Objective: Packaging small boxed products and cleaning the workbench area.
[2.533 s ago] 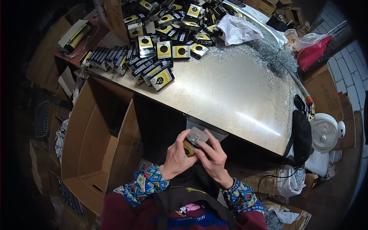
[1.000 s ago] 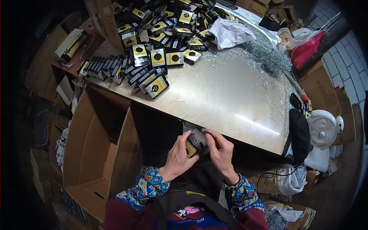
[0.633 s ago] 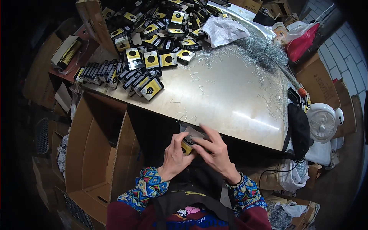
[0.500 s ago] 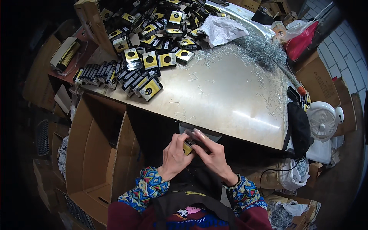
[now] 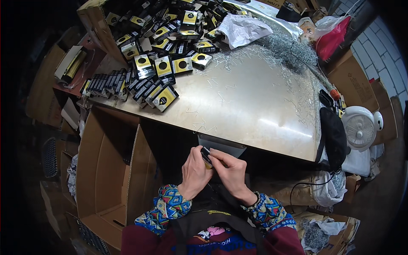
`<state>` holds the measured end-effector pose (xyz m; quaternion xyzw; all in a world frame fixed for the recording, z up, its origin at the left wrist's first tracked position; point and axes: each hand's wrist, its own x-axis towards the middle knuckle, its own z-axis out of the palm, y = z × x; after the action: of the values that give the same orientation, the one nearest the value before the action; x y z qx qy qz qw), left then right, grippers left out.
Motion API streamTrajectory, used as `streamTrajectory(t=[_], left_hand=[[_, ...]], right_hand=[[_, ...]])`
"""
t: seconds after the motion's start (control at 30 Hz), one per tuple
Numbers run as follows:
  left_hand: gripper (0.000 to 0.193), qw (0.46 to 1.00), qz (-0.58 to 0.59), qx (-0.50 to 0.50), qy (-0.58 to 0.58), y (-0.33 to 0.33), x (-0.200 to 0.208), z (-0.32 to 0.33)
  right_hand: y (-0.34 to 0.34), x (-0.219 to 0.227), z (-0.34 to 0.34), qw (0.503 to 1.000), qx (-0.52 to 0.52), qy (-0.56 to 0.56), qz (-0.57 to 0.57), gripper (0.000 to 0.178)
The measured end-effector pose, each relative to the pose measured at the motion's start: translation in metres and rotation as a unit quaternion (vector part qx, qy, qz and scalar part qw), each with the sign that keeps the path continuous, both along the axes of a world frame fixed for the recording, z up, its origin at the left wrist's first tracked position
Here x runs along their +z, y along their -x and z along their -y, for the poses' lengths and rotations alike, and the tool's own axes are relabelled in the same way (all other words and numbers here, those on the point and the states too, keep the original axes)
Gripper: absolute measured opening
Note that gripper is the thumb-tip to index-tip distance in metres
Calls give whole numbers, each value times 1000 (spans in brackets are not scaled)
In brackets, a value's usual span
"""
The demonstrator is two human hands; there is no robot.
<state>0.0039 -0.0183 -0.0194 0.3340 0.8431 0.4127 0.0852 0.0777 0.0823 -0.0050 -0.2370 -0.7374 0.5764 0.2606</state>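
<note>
A small black-and-yellow cardboard box (image 5: 205, 155) is between my hands, just off the table's front edge. My left hand (image 5: 194, 173) wraps round its left side and hides much of it. On the other side, the fingers of my right hand (image 5: 231, 171) are bent and pressed against the box near its upper end. Thin bent metal hooks (image 5: 204, 127) lie scattered on the tabletop beyond my hands. Similar boxes (image 5: 165, 98) lean in a row at the table's left, and a large pile of them (image 5: 168, 32) fills the back left.
The metal-topped table (image 5: 250, 106) spans the middle. Heaped metal hooks (image 5: 282, 53) and crumpled white paper (image 5: 244, 29) lie at its back. A large open carton (image 5: 100, 165) stands at left. At right are a dark cloth item (image 5: 332, 138) and a white fan (image 5: 358, 128).
My right fingers have gone from spread over the top of the box to bent and pressed against it. More of the box's dark end shows now. The view has shifted slightly.
</note>
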Motion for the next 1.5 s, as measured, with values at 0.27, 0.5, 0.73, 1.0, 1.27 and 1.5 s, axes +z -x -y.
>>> streamTrajectory(t=[0.27, 0.5, 0.73, 1.0, 1.27, 1.5], left_hand=[[48, 999, 47, -8, -24, 6, 8, -3], [74, 990, -60, -87, -93, 37, 22, -13], [39, 971, -221, -78, -49, 86, 47, -48], [32, 900, -416, -100, 85, 211, 84, -77], [41, 761, -505, -294, 282, 280, 60, -171], [63, 951, -213, -221, -41, 183, 126, -127]], right_hand=[[0, 8, -12, 949, 81, -293, -80, 23], [-2, 24, -101, 903, -122, -403, -85, 29], [42, 17, -79, 983, -8, -150, -104, 25], [151, -4, -178, 890, 30, -453, 43, 26], [209, -12, -229, 829, 85, -534, 146, 34], [93, 6, -238, 829, 63, -495, 251, 42]])
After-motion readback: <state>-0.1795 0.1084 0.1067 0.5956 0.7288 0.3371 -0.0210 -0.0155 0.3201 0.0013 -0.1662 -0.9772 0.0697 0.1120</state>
